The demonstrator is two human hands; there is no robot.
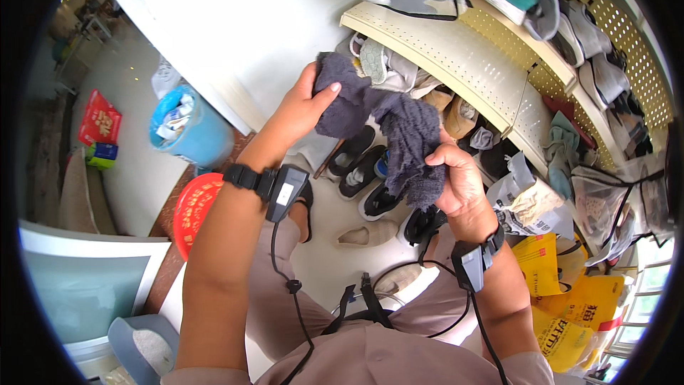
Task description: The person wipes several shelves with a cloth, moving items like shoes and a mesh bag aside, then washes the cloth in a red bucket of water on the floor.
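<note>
A dark grey cloth (406, 133) with a fluffy, towel-like texture is stretched between my two hands in front of the shelf. My left hand (307, 104) grips its bunched end, thumb on top. Around the lower right part of the cloth, my right hand (458, 174) is closed, with the thumb in front and the fingers partly hidden. Below the cloth, several dark shoes (363, 171) stand on the floor. A beige knitted slip-on shoe (368, 234) lies closer to my legs.
Cream perforated metal shelves (427, 37) curve along the right, holding several shoes (604, 80). A blue waste bin (195, 128) and a red plastic basket (195, 214) stand at left. Yellow bags (577, 305) are at lower right. Cables run from both wrist devices.
</note>
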